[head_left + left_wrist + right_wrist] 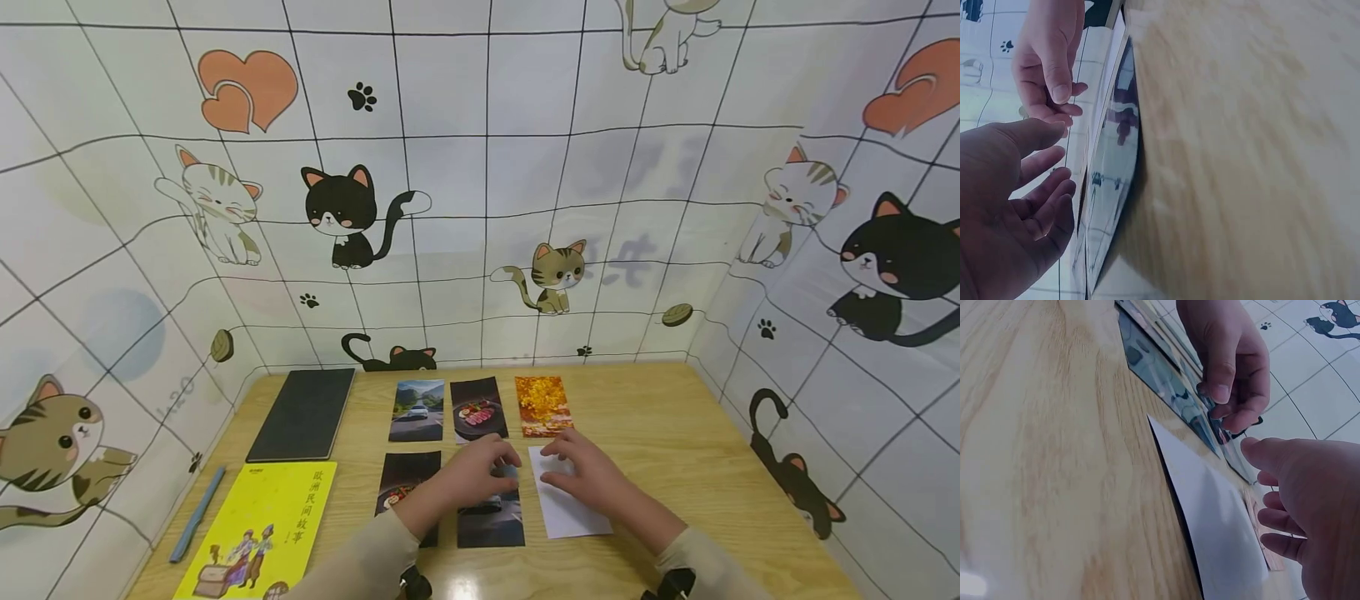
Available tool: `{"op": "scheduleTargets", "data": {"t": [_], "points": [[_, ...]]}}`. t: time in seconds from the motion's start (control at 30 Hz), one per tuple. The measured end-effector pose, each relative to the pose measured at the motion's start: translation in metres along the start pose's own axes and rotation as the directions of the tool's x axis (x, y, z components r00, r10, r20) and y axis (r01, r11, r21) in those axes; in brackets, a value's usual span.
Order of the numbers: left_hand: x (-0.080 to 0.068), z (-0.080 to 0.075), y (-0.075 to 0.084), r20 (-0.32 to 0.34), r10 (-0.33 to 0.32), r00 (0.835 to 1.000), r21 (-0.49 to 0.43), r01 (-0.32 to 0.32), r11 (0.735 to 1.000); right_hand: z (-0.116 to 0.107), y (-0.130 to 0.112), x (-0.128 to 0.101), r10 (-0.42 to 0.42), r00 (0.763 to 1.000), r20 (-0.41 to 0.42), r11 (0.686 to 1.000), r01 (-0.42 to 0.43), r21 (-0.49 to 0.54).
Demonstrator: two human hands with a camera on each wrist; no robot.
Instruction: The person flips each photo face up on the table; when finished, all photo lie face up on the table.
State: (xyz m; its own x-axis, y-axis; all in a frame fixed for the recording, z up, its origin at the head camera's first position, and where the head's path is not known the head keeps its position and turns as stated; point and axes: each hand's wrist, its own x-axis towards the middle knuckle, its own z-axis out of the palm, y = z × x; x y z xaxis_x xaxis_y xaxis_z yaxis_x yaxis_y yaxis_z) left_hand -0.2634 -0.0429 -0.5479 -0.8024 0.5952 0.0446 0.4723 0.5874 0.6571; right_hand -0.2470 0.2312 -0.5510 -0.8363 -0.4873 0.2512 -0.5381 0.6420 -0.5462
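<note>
Two rows of photo cards lie on the table. In the front row are a food card (408,471), a road card (491,529) and a blank white card (570,515). Over the road card hovers my left hand (474,473), fingers loosely bent and gripping nothing, hiding the card's upper part. My right hand (588,477) is at the white card, relaxed, thumb and fingers apart around nothing. The back row has a road card with a car (417,410), a food card (480,410) and an autumn leaves card (543,406). Both wrist views show the hands facing each other.
At the left lie a black notebook (303,415), a yellow book (262,517) and a blue pen (197,514). A cat-patterned cloth (450,183) hangs behind and on both sides. Bare wood tabletop (675,450) extends right of the cards.
</note>
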Motion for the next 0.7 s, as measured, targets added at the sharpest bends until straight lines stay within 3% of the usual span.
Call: {"op": "scheduleTargets", "data": {"t": [0.27, 0.5, 0.7], "points": [[0.010, 0.011, 0.014, 0.019, 0.065, 0.998, 0.099, -0.066, 0.993, -0.009, 0.007, -0.014, 0.012, 0.999, -0.034, 1.000, -0.012, -0.002], [0.020, 0.025, 0.026, 0.062, 0.108, 0.992, 0.197, -0.118, 0.973, -0.009, 0.017, -0.025, -0.092, 0.993, -0.070, 0.995, 0.089, -0.052], [0.025, 0.039, 0.036, 0.070, 0.111, 0.991, 0.241, -0.125, 0.963, -0.010, 0.029, -0.037, -0.219, 0.970, -0.103, 0.974, 0.211, -0.081]]}}
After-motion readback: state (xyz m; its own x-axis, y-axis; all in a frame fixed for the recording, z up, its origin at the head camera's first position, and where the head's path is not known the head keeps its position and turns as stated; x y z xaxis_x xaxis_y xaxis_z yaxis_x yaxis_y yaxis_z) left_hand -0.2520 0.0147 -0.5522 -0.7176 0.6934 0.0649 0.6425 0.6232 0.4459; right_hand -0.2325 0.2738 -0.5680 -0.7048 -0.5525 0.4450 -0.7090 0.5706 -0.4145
